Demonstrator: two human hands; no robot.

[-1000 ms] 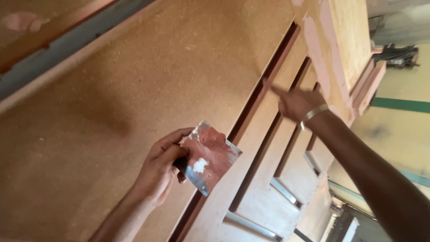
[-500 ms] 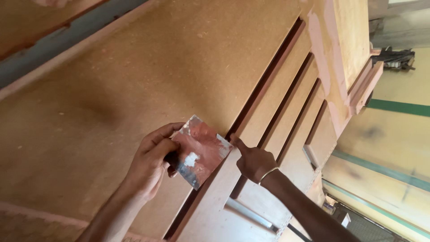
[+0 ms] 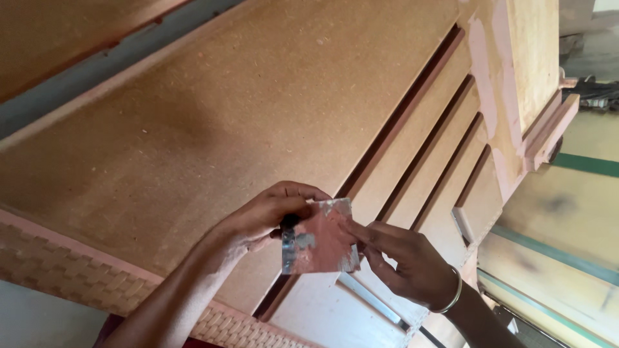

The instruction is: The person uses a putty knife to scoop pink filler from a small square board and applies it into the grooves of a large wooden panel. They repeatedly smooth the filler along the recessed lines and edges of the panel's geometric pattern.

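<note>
Fingers of the left hand [image 3: 267, 216] pinch the putty scraper [image 3: 319, 236] by its top edge; right hand [image 3: 403, 258] fingertips press its reddish face. Best keep the blade steady over the grooved board [image 3: 258, 109].

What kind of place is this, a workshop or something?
Most likely a furniture or carpentry workshop. A big unfinished fibreboard cabinet with a row of drawer fronts fills the view, and the left hand holds a wide putty scraper smeared with pinkish filler, which the right hand touches.
</note>
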